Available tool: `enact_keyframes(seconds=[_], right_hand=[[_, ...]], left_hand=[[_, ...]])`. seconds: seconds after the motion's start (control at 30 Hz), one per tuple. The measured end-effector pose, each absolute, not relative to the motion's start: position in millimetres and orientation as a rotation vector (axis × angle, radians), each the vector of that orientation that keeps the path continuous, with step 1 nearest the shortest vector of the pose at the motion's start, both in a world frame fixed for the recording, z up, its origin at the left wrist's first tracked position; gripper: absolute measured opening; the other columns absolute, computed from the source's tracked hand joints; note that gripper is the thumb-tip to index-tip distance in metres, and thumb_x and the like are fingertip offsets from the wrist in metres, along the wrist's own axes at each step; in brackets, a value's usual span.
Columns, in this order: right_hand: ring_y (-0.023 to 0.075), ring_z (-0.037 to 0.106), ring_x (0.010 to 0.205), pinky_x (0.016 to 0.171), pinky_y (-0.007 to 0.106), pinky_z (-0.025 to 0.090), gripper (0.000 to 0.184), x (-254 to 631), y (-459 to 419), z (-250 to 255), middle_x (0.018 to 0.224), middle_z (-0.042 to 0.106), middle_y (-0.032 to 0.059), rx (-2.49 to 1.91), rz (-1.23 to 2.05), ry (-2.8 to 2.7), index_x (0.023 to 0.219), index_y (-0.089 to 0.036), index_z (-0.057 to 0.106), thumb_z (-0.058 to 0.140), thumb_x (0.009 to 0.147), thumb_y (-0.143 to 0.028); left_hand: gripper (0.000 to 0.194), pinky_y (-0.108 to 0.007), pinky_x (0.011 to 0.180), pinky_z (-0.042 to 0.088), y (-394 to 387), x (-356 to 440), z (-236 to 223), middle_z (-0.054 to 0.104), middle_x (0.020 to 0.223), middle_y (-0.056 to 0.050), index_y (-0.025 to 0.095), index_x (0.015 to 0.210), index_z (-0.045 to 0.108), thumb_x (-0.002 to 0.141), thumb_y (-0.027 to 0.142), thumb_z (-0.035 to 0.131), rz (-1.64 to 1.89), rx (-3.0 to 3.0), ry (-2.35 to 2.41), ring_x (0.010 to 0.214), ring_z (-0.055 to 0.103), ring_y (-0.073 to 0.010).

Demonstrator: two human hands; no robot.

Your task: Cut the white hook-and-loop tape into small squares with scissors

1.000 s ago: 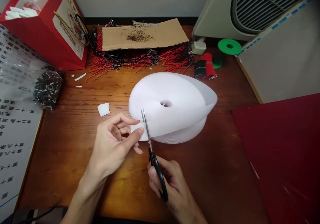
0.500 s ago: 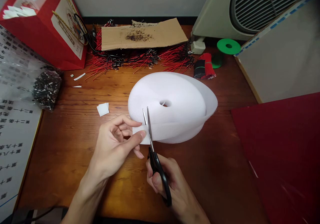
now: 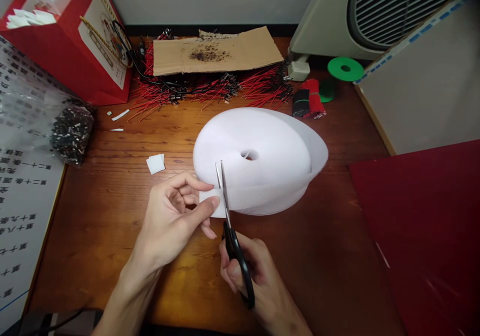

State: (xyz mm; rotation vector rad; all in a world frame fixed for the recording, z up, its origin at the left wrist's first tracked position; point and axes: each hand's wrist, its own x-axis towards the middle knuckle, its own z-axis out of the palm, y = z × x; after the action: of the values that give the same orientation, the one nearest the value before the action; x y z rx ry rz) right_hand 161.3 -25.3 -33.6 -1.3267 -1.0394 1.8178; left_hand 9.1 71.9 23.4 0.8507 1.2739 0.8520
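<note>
A large roll of white tape (image 3: 255,136) lies flat on the wooden table, its loose strip (image 3: 258,196) curving round the front to the left. My left hand (image 3: 176,211) pinches the end of that strip between thumb and fingers. In my right hand (image 3: 247,266) are black-handled scissors (image 3: 238,261), fingers closed round the handles. The blades straddle the strip just right of my left thumb, slightly parted at the tips. Cut white squares (image 3: 155,164) rest on the table left of the roll, partly overlapping.
Red and black wires (image 3: 210,88) lie at the back under a piece of cardboard (image 3: 217,51). A red paper bag (image 3: 71,41) and a plastic bag of small dark parts (image 3: 73,131) stand left. A green spool (image 3: 345,69) and red board (image 3: 423,216) are right.
The scissor blades have closed a little on the strip. Both hands keep nearly the same place, and the whole view has shifted very slightly.
</note>
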Motion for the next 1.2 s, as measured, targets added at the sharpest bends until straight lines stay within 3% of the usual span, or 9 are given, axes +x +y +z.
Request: enact_keyframes(seconds=[0.37, 0.7, 0.97, 1.2], right_hand=[[0.0156, 0.04, 0.058, 0.052, 0.028, 0.034, 0.064, 157.1, -24.0, -33.7, 0.059, 0.044, -0.0038, -1.324, 1.779, -1.071, 0.081, -0.022, 0.06, 0.052, 0.093, -0.084], [0.0158, 0.042, 0.056, 0.053, 0.029, 0.037, 0.067, 168.0, -34.2, -38.9, 0.063, 0.044, -0.0042, -1.324, 1.848, -1.022, 0.086, -0.023, 0.062, 0.058, 0.086, -0.089], [0.015, 0.04, 0.062, 0.065, 0.032, 0.046, 0.078, 168.6, -36.0, -36.2, 0.077, 0.046, -0.0026, -1.32, 1.901, -1.043, 0.095, -0.022, 0.061, 0.053, 0.079, -0.097], [0.0153, 0.038, 0.063, 0.062, 0.03, 0.047, 0.076, 163.4, -25.5, -28.9, 0.078, 0.048, -0.0008, -1.289, 1.906, -1.02, 0.089, -0.022, 0.058, 0.053, 0.079, -0.098]], left_hand=[[0.019, -0.019, 0.039, 0.057, 71.9, 9.5, 21.2, 0.068, 0.053, 0.005, 0.015, 0.077, 0.069, 0.068, 0.013, 0.086, 0.876, 0.875, 1.29, 0.036, 0.064, -0.0113], [0.018, -0.014, 0.037, 0.054, 70.6, 4.2, 22.2, 0.063, 0.05, 0.008, 0.016, 0.077, 0.073, 0.068, 0.008, 0.086, 0.851, 0.757, 1.189, 0.034, 0.06, -0.0075], [0.019, -0.013, 0.037, 0.053, 69.7, 5.2, 25.0, 0.065, 0.051, 0.008, 0.016, 0.075, 0.072, 0.068, 0.005, 0.086, 0.885, 0.768, 1.181, 0.035, 0.06, -0.0071], [0.018, -0.013, 0.035, 0.053, 64.7, 8.8, 30.1, 0.067, 0.053, 0.008, 0.016, 0.076, 0.07, 0.069, 0.005, 0.083, 0.91, 0.868, 1.223, 0.034, 0.063, -0.0088]])
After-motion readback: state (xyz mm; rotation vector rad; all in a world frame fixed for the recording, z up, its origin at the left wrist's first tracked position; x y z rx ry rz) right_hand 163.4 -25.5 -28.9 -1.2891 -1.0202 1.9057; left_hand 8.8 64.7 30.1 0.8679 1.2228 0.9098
